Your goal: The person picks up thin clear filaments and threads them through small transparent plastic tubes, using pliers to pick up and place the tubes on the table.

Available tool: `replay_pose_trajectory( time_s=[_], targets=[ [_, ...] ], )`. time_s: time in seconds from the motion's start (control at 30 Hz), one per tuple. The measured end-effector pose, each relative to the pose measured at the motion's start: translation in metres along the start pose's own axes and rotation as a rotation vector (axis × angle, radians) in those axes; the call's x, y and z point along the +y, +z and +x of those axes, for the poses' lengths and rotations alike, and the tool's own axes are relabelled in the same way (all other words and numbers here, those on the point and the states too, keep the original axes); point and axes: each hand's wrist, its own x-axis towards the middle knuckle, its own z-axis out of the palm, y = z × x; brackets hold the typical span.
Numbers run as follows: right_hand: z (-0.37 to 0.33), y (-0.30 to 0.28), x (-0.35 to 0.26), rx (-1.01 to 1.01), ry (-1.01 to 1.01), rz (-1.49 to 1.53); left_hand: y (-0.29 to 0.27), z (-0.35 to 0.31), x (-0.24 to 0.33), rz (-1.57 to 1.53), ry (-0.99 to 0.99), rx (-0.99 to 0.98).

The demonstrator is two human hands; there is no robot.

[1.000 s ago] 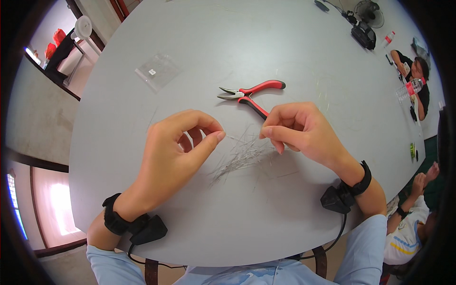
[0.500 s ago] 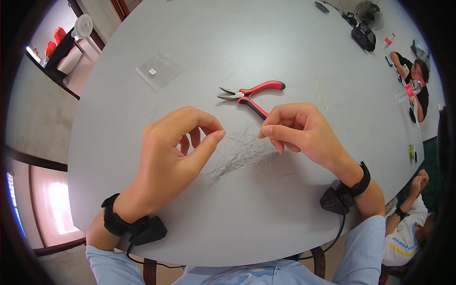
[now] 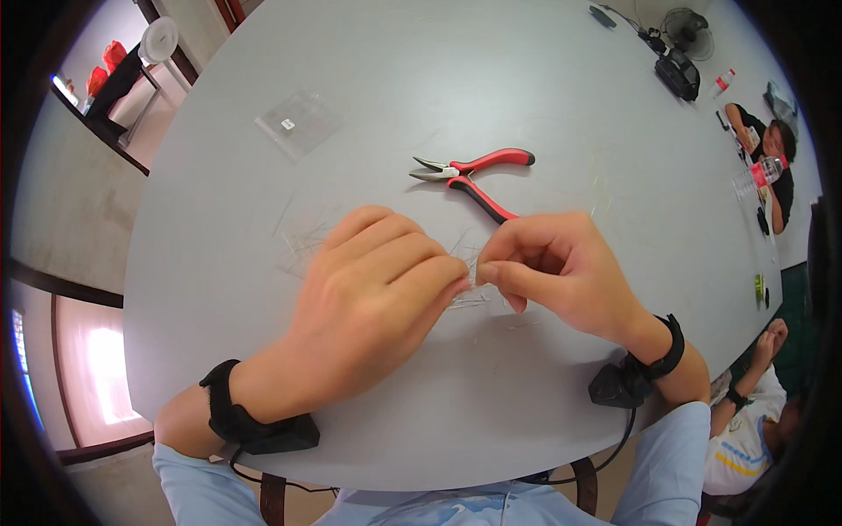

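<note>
My left hand (image 3: 368, 302) is palm down, its fingers bunched together, with the tips close to my right hand's. My right hand (image 3: 566, 272) is in a pinch, thumb against forefinger. What either hand holds is too small and hidden to make out. Under and between the hands lies a loose pile of thin silvery wire pieces (image 3: 467, 301), largely covered by my left hand. More thin pieces (image 3: 303, 250) lie to the left of that hand. Just beyond my right hand rest bent-nose pliers (image 3: 474, 174) with red and black handles, jaws apart.
A small clear zip bag (image 3: 298, 127) lies flat at the far left of the grey table (image 3: 395, 88). Along the right edge are water bottles (image 3: 761, 175), a black bag (image 3: 677, 74) and a small fan (image 3: 688, 33). Two people (image 3: 745, 421) sit on the right.
My left hand has moved right and turned palm down, bringing its fingertips beside the right hand's and uncovering pieces at the left. My right hand has shifted slightly nearer to me.
</note>
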Motion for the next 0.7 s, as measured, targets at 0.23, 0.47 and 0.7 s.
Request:
replay_pose_trajectory(
  time_s=[0.23, 0.47, 0.7],
  targets=[
    [-0.008, 0.011, -0.011, 0.173, -0.092, -0.092, 0.003, -0.007, 0.005, -0.680, -0.613, -0.003],
    [-0.017, 0.012, -0.008, 0.119, -0.251, -0.325, 0.001, -0.005, 0.004, -1.019, -0.789, -0.056],
    [-0.013, 0.013, -0.005, 0.166, -0.238, -0.280, -0.003, -0.003, 0.007, -1.044, -0.882, -0.143]
  ],
)
